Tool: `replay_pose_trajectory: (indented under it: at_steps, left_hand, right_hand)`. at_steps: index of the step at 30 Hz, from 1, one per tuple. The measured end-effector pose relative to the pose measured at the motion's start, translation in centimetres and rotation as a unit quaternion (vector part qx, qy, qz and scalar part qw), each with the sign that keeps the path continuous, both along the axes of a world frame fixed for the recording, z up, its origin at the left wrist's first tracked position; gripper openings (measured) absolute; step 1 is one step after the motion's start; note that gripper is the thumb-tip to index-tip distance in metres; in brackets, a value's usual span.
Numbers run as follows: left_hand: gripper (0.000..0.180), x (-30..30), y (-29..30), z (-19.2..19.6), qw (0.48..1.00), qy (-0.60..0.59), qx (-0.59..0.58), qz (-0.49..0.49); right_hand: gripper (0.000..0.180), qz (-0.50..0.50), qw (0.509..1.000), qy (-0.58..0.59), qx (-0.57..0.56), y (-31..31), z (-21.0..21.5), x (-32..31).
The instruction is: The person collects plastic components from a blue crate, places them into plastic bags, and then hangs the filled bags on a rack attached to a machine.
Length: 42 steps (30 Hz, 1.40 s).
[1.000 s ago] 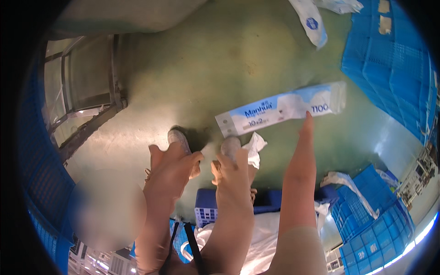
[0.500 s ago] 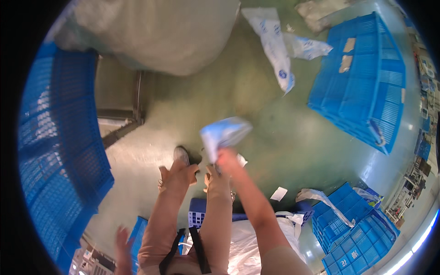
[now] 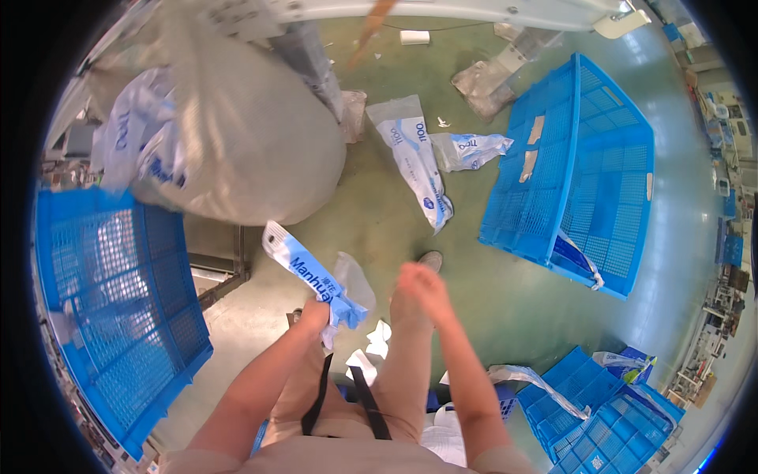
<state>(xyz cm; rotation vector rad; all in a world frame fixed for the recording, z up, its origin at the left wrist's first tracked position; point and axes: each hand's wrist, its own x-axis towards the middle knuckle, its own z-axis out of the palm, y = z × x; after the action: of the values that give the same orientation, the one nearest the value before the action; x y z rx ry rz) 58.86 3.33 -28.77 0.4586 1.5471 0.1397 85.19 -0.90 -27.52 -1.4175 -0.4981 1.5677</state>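
Green floor (image 3: pixel 505 316) around the big grey sack (image 3: pixel 253 150) holds emptied wrappers (image 3: pixel 414 158); below the sack, my left hand (image 3: pixel 316 316) grips a blue-white packet (image 3: pixel 312 276); right hand (image 3: pixel 422 284) spread, empty; more seemingly remains.

One view only, from the camera on my head, facing almost straight down at the green floor (image 3: pixel 505 300) past my legs and both forearms. My left hand (image 3: pixel 316 314) and right hand (image 3: pixel 422 286) sit close below the lens, near centre. Fisheye bending curves the blue crates (image 3: pixel 118 308) toward the rim.
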Motion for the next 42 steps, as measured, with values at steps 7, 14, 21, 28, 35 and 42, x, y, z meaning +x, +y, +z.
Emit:
replay_pose_trajectory:
  at_steps: [7, 14, 21, 28, 35, 42]
  left_hand:
    - [0.02, 9.5, 9.3, -18.5, 0.998, -0.012, -0.01, 0.063]
    - [0.016, 21.7, 21.3, -33.8, 0.962, -0.118, 0.108, 0.222]
    - [0.028, 25.6, 21.6, -41.1, 0.996, -0.073, -0.007, 0.053]
    - [0.044, 20.8, 7.6, -30.7, 0.821, 0.115, 0.042, -0.558]
    - [0.048, 19.1, 3.3, 1.5, 0.964, 0.087, 0.116, -0.223]
    - [0.089, 11.2, 6.8, 23.8, 0.843, 0.057, 0.406, -0.349]
  right_hand:
    - [0.063, -0.011, 0.8, -0.599, -0.007, 12.0, -16.0, 21.0]
    - [0.084, 0.049, 0.761, -0.646, -0.014, 23.2, -34.0, 31.9]
    - [0.1, 0.205, 0.94, -0.235, -0.137, 24.2, -44.2, 16.9]
    - [0.073, -0.083, 0.879, 0.296, -0.365, 11.0, -32.4, 3.6]
    - [0.044, -0.016, 0.918, 0.058, -0.392, 5.2, -8.0, 4.4]
    - [0.042, 0.513, 0.857, -0.028, 0.03, 12.8, 17.5, 2.3]
